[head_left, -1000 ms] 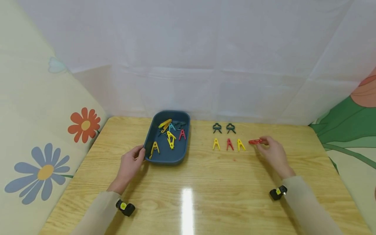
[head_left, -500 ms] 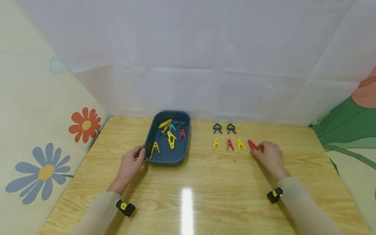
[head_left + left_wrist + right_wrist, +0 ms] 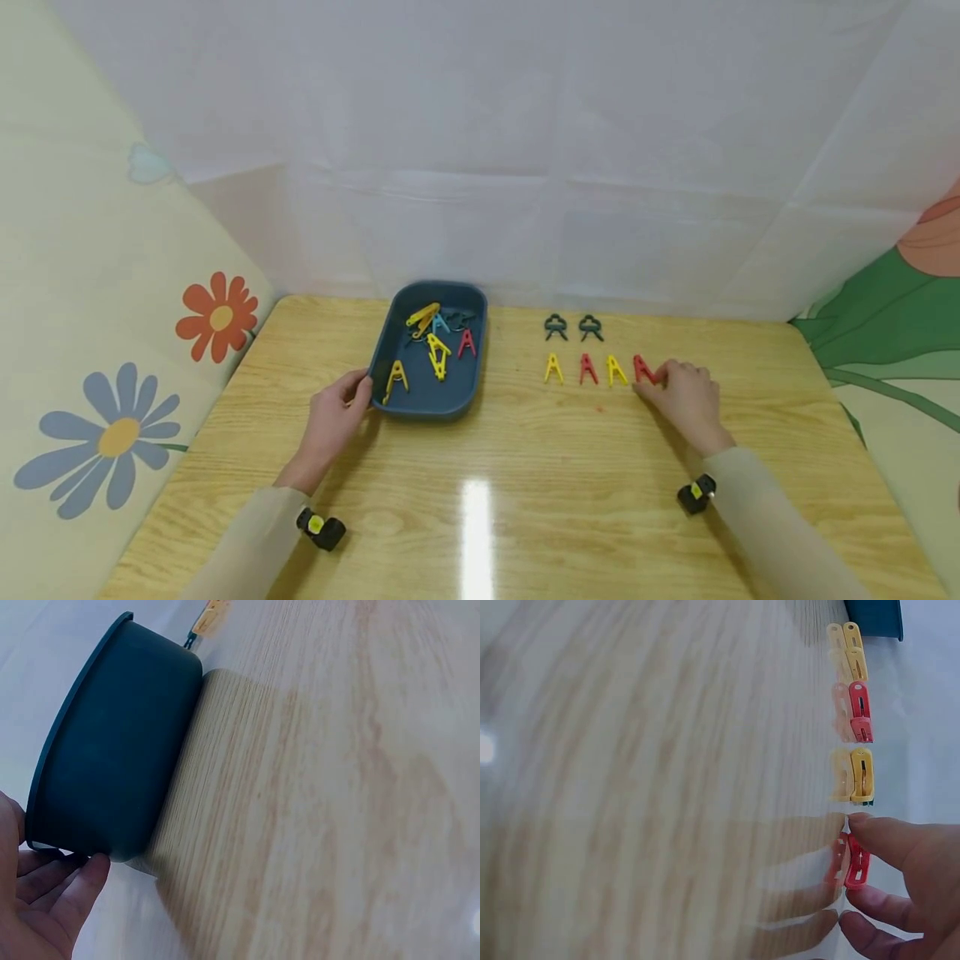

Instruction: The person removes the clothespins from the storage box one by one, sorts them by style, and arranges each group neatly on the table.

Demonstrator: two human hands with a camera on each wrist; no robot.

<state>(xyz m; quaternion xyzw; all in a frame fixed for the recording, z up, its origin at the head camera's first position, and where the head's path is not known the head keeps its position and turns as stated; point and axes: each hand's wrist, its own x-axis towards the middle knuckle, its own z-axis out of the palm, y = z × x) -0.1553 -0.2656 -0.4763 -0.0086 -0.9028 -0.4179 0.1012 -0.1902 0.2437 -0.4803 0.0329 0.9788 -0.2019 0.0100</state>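
Note:
At the right end of a row on the wooden table, a red clothespin (image 3: 642,367) lies between the thumb and fingers of my right hand (image 3: 687,403). The right wrist view has the thumb on one end of this clothespin (image 3: 857,862) and a finger at the other. To its left are a yellow clothespin (image 3: 616,370), a red clothespin (image 3: 588,369) and another yellow clothespin (image 3: 552,368). My left hand (image 3: 337,417) grips the near-left corner of a dark blue tray (image 3: 459,393). From the left wrist view, its fingers (image 3: 81,891) meet the tray's outer wall.
Two dark green clips (image 3: 555,327) lie in a row behind the clothespins. Inside the tray are several yellow clothespins (image 3: 437,358), a red one (image 3: 467,342), a blue one (image 3: 440,323) and dark green clips. A white cloth (image 3: 525,167) hangs along the table's back edge.
My right hand has moved slightly left and turned the red clothespin from sideways to lie in line with the others, its closed end away from me. The left hand and tray stay put.

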